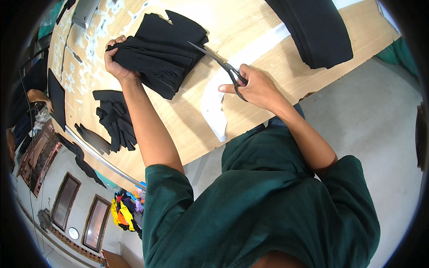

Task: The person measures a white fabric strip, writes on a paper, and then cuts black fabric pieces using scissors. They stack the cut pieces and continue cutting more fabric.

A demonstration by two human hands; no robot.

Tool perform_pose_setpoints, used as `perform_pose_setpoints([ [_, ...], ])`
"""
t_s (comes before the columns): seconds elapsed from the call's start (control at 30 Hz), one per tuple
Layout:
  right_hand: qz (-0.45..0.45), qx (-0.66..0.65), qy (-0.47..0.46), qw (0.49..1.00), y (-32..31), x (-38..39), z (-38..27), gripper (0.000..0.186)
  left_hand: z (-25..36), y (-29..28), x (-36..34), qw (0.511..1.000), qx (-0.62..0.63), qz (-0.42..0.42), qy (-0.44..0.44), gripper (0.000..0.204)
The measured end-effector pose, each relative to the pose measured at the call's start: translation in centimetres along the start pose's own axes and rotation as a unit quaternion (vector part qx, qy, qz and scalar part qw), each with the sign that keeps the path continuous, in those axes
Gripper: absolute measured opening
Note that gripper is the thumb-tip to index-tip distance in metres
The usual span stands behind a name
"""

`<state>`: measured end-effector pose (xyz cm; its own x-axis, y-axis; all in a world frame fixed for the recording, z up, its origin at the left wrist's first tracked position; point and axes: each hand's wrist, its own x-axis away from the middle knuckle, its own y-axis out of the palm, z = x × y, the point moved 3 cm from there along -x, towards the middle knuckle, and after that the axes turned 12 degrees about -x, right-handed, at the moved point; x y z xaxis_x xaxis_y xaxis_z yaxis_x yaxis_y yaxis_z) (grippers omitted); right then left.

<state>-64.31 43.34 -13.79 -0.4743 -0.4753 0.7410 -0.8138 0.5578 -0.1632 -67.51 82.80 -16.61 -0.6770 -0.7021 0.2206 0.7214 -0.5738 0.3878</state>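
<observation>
A stack of black fabric pieces [165, 56] lies on the wooden table, its layers fanned and partly folded over. My left hand [118, 60] is closed round the stack's left end; part of the fingers is hidden behind the cloth. In my right hand [259, 89] is a pair of scissors [228, 67], thumb and fingers at the black handles. The blades point up and left, with their tips at the right edge of the stack. Below them a white curved paper or cloth piece [214, 109] rests near the table's front edge.
Black fabric strips [116, 118] lie in a heap left of my left forearm. A larger folded black cloth stack [315, 31] sits at the upper right, over a white strip [263, 44]. A grey metal object [85, 13] stands at the upper left. Colourful cloth [125, 212] is piled beyond the table.
</observation>
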Motion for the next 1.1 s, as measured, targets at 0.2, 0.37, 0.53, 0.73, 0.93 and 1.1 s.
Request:
perform_pose_setpoints([
  [0.2,-0.007,-0.02,0.006,1.0,0.1,-0.9,-2.1,0.074,0.0,0.0,-0.1,1.0,0.01,0.009,-0.003,0.021],
  [0.37,0.0,-0.016,-0.014,1.0,0.6,-2.0,-2.4,0.072,-0.2,-0.2,-0.2,1.0,0.012,0.005,-0.004,0.02],
  [0.53,0.013,0.006,-0.071,0.997,1.3,-2.5,-1.3,0.071,-0.2,-0.2,-0.2,1.0,-0.004,0.015,0.003,0.02],
  [0.73,0.011,-0.005,-0.049,0.999,1.1,-1.9,-1.1,0.073,-0.2,0.0,0.0,1.0,0.019,0.006,0.009,0.021],
  [0.93,0.007,0.018,-0.019,1.0,0.6,-2.3,-3.0,0.078,-0.2,-0.1,-0.1,1.0,0.023,-0.003,0.013,0.02],
  [1.1,0.01,0.002,-0.035,0.999,0.7,-4.1,-4.3,0.078,-0.3,-0.1,0.0,0.999,0.031,-0.005,0.007,0.02],
])
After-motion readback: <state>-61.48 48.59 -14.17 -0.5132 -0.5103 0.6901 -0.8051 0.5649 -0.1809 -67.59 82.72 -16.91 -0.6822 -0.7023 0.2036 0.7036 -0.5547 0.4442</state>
